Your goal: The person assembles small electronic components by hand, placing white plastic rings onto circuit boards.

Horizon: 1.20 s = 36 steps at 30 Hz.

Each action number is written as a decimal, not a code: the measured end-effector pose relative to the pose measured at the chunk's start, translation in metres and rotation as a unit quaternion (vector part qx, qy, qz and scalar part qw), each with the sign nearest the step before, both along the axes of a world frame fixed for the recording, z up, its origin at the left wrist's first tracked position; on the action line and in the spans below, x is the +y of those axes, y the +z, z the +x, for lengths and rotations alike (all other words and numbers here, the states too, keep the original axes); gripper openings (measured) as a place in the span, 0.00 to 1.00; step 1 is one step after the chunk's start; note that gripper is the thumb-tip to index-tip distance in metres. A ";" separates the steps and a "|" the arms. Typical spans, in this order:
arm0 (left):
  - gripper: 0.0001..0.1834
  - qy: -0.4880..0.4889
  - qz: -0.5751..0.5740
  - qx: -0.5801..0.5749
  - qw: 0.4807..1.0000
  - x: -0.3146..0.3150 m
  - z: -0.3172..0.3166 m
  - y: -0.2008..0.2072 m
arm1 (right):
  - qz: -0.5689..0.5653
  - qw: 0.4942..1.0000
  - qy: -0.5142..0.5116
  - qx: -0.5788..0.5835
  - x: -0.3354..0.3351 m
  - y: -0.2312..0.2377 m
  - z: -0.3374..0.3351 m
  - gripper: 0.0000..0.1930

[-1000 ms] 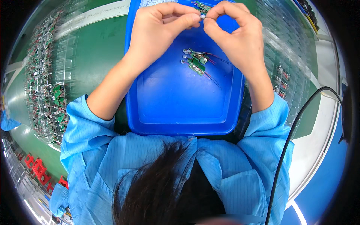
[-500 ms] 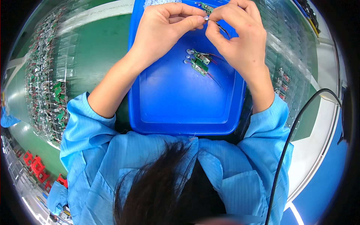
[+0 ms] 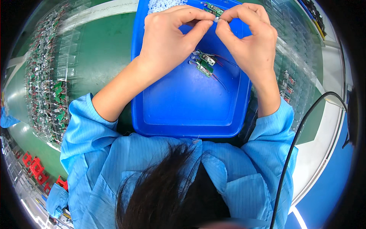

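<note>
A small whitish part (image 3: 216, 19) sits between the fingertips of both hands, over the far end of a blue tray (image 3: 187, 130). My left hand (image 3: 169, 34) is closed in a thumb-and-finger pinch at its left side. From the right, my right hand (image 3: 251, 40) pinches the same part; its exact shape is too small to tell. Just beyond the fingertips is a green circuit board (image 3: 214, 9), partly covered by my right hand. Nearer to me in the tray, two more boards (image 3: 204, 68) with thin wires and small pale discs lie close together.
A heap of small translucent white pieces (image 3: 162, 5) fills the tray's far left corner. Dense rows of wired boards (image 3: 47, 91) in clear plastic stand on the green table at left; more clear trays (image 3: 295, 65) stand at right. A black cable (image 3: 284, 164) curves along the right.
Both hands have shifted slightly right with the small whitish part. A dark wire seen beneath my right fingers no longer shows. More of the translucent heap is visible.
</note>
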<state>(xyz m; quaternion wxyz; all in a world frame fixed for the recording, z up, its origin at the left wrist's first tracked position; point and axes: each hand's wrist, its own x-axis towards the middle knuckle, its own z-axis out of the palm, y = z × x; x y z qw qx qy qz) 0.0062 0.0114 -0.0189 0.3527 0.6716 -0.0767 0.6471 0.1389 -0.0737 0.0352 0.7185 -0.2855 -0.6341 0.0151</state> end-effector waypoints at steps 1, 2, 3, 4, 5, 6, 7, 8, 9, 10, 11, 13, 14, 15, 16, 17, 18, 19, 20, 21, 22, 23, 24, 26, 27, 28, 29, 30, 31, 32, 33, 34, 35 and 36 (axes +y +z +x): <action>0.05 0.007 -0.001 0.002 1.000 0.001 -0.004 0.000 | -0.150 0.971 -0.128 -0.133 -0.013 0.025 -0.009 0.06; 0.05 -0.016 -0.034 0.015 0.999 -0.001 -0.007 0.001 | -0.291 0.886 -0.252 -0.259 -0.022 0.038 -0.013 0.06; 0.05 -0.040 -0.067 0.027 0.997 -0.005 -0.009 0.004 | -0.293 0.886 -0.252 -0.257 -0.023 0.038 -0.013 0.06; 0.05 -0.043 -0.068 0.029 0.996 -0.012 -0.013 0.014 | -0.286 0.889 -0.244 -0.262 -0.023 0.038 -0.012 0.07; 0.06 -0.002 -0.164 0.163 0.973 -0.021 -0.021 0.027 | -0.279 0.892 -0.235 -0.267 -0.023 0.036 -0.011 0.07; 0.06 0.035 -0.252 0.292 0.922 -0.027 -0.025 0.035 | -0.280 0.890 -0.241 -0.266 -0.017 0.023 -0.007 0.07; 0.06 0.029 -0.249 0.292 0.923 -0.027 -0.023 0.035 | -0.150 0.966 -0.137 -0.159 -0.004 0.000 0.001 0.06; 0.07 -0.024 -0.317 0.296 0.901 -0.026 -0.024 0.034 | -0.012 0.999 -0.023 -0.045 0.004 -0.013 0.005 0.06; 0.08 -0.075 -0.382 0.296 0.872 -0.023 -0.024 0.031 | -0.012 0.999 -0.023 -0.045 0.005 -0.013 0.004 0.06; 0.08 -0.072 -0.381 0.295 0.873 -0.013 -0.022 0.019 | -0.025 0.999 -0.012 -0.031 0.005 -0.011 0.002 0.06; 0.08 -0.200 -0.303 0.177 0.915 0.002 -0.016 -0.003 | -0.037 0.999 -0.001 -0.018 0.004 -0.008 -0.001 0.06; 0.08 -0.322 -0.214 0.055 0.921 0.009 -0.018 -0.007 | -0.182 0.967 -0.126 -0.126 -0.017 0.027 -0.008 0.06; 0.08 -0.259 -0.343 0.152 0.890 0.000 -0.025 0.008 | -0.320 0.886 -0.248 -0.225 -0.025 0.040 -0.008 0.06; 0.07 -0.187 -0.460 0.243 0.833 -0.006 -0.029 0.018 | -0.321 0.886 -0.250 -0.224 -0.027 0.042 -0.008 0.06; 0.07 -0.188 -0.460 0.245 0.832 -0.007 -0.028 0.019 | -0.317 0.888 -0.244 -0.225 -0.027 0.042 -0.008 0.06; 0.07 -0.185 -0.461 0.243 0.833 -0.007 -0.027 0.020 | -0.314 0.891 -0.238 -0.227 -0.028 0.043 -0.008 0.06; 0.07 -0.181 -0.463 0.242 0.833 -0.008 -0.026 0.020 | -0.315 0.890 -0.239 -0.226 -0.028 0.042 -0.008 0.06; 0.07 -0.181 -0.464 0.243 0.832 -0.008 -0.026 0.022 | -0.308 0.893 -0.233 -0.232 -0.028 0.042 -0.009 0.06; 0.07 -0.181 -0.461 0.248 0.833 -0.009 -0.026 0.024 | -0.301 0.895 -0.228 -0.239 -0.028 0.041 -0.010 0.06; 0.07 -0.180 -0.457 0.252 0.833 -0.009 -0.026 0.026 | -0.303 0.894 -0.228 -0.238 -0.027 0.041 -0.009 0.06; 0.07 -0.180 -0.458 0.253 0.833 -0.010 -0.027 0.027 | -0.301 0.896 -0.224 -0.238 -0.027 0.041 -0.009 0.06; 0.07 -0.170 -0.449 0.264 0.837 -0.010 -0.027 0.028 | -0.300 0.897 -0.220 -0.238 -0.027 0.040 -0.010 0.06; 0.07 -0.158 -0.439 0.273 0.841 -0.010 -0.028 0.029 | -0.299 0.898 -0.218 -0.239 -0.027 0.041 -0.010 0.06; 0.06 -0.126 -0.419 0.282 0.854 -0.014 -0.030 0.030 | -0.304 0.895 -0.216 -0.245 -0.026 0.040 -0.011 0.06; 0.06 -0.096 -0.397 0.291 0.865 -0.016 -0.030 0.032 | -0.302 0.896 -0.214 -0.247 -0.026 0.041 -0.011 0.06; 0.06 -0.093 -0.397 0.289 0.866 -0.017 -0.031 0.034 | -0.298 0.891 -0.219 -0.265 -0.026 0.042 -0.011 0.06; 0.05 -0.009 -0.302 0.321 0.897 -0.018 -0.032 0.037 | -0.294 0.885 -0.224 -0.282 -0.025 0.041 -0.012 0.07; 0.05 0.069 -0.200 0.349 0.913 -0.020 -0.031 0.041 | -0.293 0.884 -0.227 -0.284 -0.017 0.028 -0.008 0.07; 0.05 0.099 -0.171 0.335 0.921 -0.024 -0.028 0.048 | -0.127 0.959 -0.167 -0.189 -0.001 0.002 0.000 0.07; 0.05 0.098 -0.171 0.334 0.922 -0.025 -0.028 0.052 | 0.043 0.991 -0.096 -0.087 0.008 -0.013 0.004 0.08; 0.05 0.122 -0.138 0.350 0.918 -0.025 -0.030 0.053 | 0.041 0.991 -0.093 -0.086 0.009 -0.013 0.002 0.08; 0.06 0.145 -0.104 0.366 0.913 -0.025 -0.031 0.054 | 0.051 0.985 -0.122 -0.114 0.011 -0.012 0.001 0.08; 0.06 0.146 -0.106 0.367 0.912 -0.025 -0.032 0.054 | 0.062 0.976 -0.153 -0.143 0.012 -0.011 0.001 0.08; 0.06 0.142 -0.112 0.367 0.913 -0.025 -0.032 0.054 | 0.060 0.976 -0.152 -0.142 0.011 -0.011 0.000 0.08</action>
